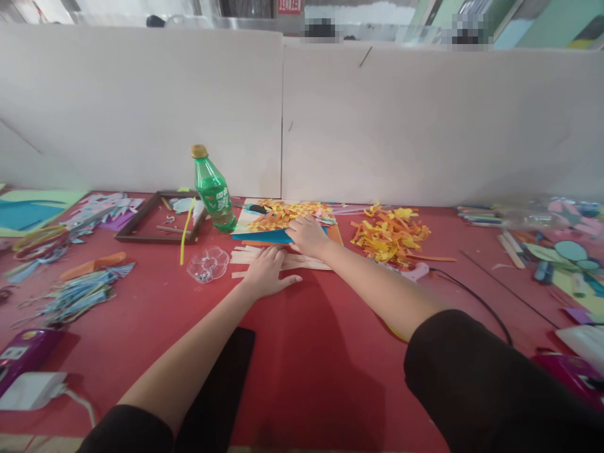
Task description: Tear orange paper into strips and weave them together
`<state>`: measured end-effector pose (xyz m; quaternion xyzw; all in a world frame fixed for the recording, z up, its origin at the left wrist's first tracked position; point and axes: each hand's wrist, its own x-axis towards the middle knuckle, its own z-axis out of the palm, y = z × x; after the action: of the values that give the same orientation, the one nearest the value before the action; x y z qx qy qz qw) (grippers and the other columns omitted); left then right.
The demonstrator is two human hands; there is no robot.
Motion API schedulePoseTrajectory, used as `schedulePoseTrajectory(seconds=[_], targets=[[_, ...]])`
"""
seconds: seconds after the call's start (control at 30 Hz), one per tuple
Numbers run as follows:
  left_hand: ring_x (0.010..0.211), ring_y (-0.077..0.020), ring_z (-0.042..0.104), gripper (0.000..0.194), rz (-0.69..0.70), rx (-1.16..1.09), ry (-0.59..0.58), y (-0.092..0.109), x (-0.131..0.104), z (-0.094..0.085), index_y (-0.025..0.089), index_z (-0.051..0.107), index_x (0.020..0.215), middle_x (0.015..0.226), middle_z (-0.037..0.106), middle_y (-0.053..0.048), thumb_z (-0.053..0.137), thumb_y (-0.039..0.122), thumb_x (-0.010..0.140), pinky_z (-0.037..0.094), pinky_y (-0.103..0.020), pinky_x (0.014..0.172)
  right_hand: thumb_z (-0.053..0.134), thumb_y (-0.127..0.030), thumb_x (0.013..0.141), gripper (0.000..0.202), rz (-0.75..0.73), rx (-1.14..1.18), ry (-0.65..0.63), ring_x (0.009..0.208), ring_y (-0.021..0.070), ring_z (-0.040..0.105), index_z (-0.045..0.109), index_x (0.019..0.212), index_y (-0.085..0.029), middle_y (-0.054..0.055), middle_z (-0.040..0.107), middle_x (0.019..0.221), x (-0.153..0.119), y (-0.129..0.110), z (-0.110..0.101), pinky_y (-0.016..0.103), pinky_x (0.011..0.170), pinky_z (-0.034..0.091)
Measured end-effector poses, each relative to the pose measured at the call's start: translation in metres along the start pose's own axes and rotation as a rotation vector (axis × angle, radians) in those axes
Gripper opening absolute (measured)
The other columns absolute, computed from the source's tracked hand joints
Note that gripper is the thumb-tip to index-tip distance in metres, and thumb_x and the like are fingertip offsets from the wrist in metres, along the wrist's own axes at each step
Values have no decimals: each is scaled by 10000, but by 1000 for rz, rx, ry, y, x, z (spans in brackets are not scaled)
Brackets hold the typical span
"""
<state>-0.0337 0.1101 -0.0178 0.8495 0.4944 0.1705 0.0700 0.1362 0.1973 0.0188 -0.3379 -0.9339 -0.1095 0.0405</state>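
Note:
My left hand (pixel 267 275) lies palm down on pale cream strips (pixel 243 254) at the table's middle, fingers stretched forward and thumb out to the right. Just beyond it, my right hand (pixel 309 238) rests over a blue paper strip (pixel 262 236), its fingers pointing left and loosely bent. Yellow and orange paper bits (pixel 271 217) cover the sheet behind the blue strip. What lies under both palms is hidden. Left of my left hand sits a clear flower-shaped dish (pixel 207 264) with small round bits in it.
A green bottle (pixel 214 195) stands behind the dish, next to a brown frame (pixel 136 229). Right of my hands are an orange-yellow paper pile (pixel 391 236) and a pink glue gun (pixel 415 272) with a black cord. A dark flat slab (pixel 231 371) lies under my left forearm. White boards (pixel 425 126) wall the back.

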Motion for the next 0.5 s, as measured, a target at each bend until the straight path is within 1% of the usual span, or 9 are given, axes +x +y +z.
schedulePoseTrajectory(seconds=[0.07,0.23,0.4,0.5], targets=[[1133,-351,570,626,-1,-1,-2,0,0,0,147,569,1033,1205,611,-181,464,725,817,420,-469,994,551,-156,860,176,-7,0,10,971,280,501,698,940,-102,158,657,998,1,0,3,374,818,324],[1185,-363,541,657,-2,4,-7,-1,0,1,137,563,1077,1270,581,-204,466,730,812,397,-480,1024,498,-134,904,219,-14,4,41,964,272,484,700,988,-137,143,660,971,5,-1,13,376,818,315],[1158,-357,558,642,-2,4,-11,-1,0,0,144,564,1052,1234,597,-192,465,731,812,409,-477,1009,509,-151,899,219,-19,-3,35,957,277,471,718,835,-131,144,658,954,6,-1,16,383,820,319],[1156,-352,556,627,-1,-2,-11,0,0,0,157,565,1031,1235,597,-182,463,735,810,410,-474,1010,536,-157,872,189,-23,-3,28,953,275,475,719,849,-114,144,655,958,4,-1,12,382,821,327]])
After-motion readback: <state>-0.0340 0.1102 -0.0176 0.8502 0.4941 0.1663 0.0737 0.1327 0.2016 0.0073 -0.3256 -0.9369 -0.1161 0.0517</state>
